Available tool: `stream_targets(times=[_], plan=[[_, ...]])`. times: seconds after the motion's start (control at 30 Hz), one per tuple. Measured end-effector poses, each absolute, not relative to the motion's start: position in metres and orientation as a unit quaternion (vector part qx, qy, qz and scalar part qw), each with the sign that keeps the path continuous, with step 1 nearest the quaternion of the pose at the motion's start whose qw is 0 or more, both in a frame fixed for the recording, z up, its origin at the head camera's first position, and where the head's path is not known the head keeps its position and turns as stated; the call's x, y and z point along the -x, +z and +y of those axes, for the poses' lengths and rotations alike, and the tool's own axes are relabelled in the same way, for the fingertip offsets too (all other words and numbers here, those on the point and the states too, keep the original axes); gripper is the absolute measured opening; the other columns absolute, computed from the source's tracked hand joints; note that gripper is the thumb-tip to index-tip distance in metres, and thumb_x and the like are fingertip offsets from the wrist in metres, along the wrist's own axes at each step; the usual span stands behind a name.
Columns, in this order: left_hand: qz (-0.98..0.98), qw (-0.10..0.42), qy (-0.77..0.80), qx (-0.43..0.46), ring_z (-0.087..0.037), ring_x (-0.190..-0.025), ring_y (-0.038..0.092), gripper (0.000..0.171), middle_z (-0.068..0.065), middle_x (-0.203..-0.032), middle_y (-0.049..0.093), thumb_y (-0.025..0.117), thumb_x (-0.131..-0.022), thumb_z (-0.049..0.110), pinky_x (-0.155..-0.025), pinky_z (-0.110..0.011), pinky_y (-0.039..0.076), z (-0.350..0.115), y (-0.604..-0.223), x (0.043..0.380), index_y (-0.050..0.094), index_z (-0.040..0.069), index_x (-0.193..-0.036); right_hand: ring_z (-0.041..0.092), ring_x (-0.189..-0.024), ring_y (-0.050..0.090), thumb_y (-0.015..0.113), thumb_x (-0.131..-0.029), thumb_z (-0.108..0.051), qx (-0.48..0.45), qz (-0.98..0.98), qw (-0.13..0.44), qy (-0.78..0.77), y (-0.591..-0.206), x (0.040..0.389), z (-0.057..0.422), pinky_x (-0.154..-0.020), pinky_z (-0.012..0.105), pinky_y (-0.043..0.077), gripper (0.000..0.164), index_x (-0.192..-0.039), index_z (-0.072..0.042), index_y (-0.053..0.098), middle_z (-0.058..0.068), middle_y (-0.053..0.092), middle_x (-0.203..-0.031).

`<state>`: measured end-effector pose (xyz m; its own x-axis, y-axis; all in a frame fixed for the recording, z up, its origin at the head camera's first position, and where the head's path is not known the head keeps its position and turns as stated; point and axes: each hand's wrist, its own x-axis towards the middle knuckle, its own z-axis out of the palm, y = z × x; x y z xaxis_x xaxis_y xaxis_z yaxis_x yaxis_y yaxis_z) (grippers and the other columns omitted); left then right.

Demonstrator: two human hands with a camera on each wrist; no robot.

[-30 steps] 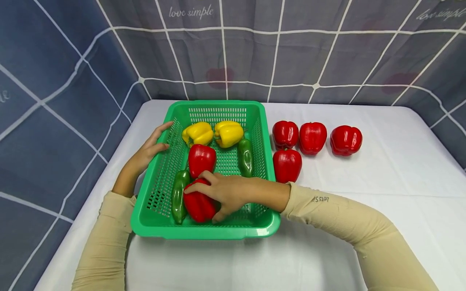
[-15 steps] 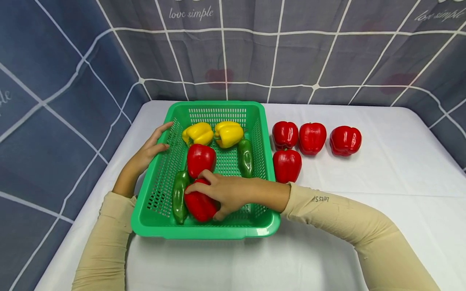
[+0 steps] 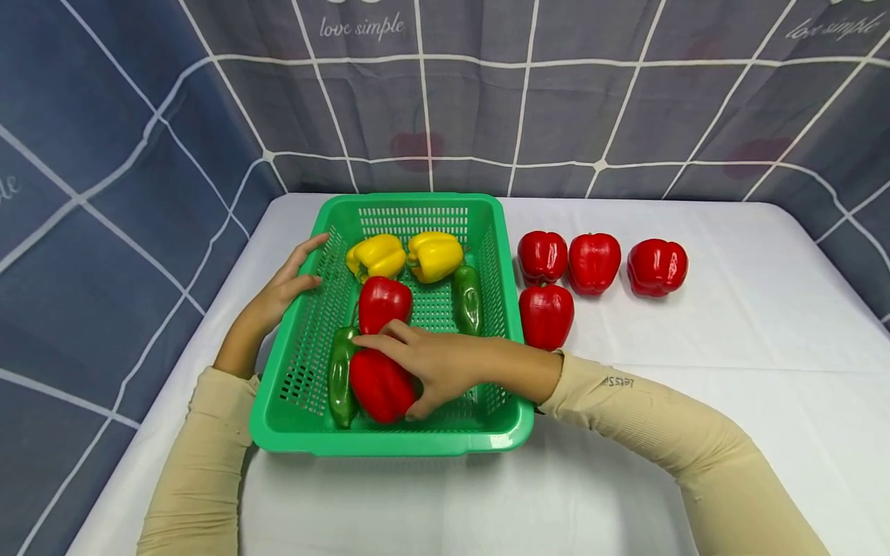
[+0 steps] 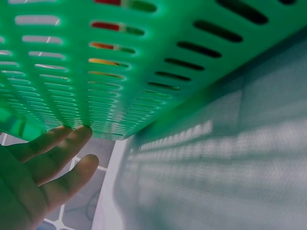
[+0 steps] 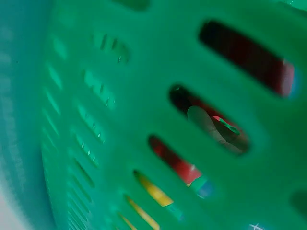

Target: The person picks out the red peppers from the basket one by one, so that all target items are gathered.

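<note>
The front red pepper [image 3: 378, 390] lies inside the green basket [image 3: 389, 444], beside a long green pepper [image 3: 341, 378]. The right hand [image 3: 441, 363] has its grip spread over it; the left hand [image 3: 280, 293], fingers apart, touches the basket's left side on the desk [image 3: 695, 340].

A curtained booth, wider room hidden

Grey-blue fabric [image 3: 473, 100] with white grid lines, faint red fruit-like prints and the words "love simple" hangs along the left, far and right sides, closing in a white-covered bench [image 3: 730, 332]. The green basket [image 3: 389, 445] and red peppers [image 3: 657, 267] would suit a kitchen, but whether this booth stands in a home, a lab or a studio cannot be told.
</note>
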<state>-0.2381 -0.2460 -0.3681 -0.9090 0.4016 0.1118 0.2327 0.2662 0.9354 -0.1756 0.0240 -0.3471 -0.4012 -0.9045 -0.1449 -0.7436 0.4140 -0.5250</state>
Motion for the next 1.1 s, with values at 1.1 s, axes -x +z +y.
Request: stream_targets(times=[1.1], plan=[[0.799,0.072,0.565,-0.193,-0.014,-0.114,0.032,0.063,-0.01,-0.152,0.007,0.033,-0.088,0.002,-0.083,-0.011,0.038,-0.245,-0.3694,0.2385,0.014,0.015,-0.147,0.015,-0.12,0.037,0.077,-0.069,-0.026,0.509,0.8,0.208,-0.239,-0.3442,0.1795,0.033,-0.083,0.022,0.047,0.1,-0.145,-0.022,0.014,0.001,0.032,-0.133]])
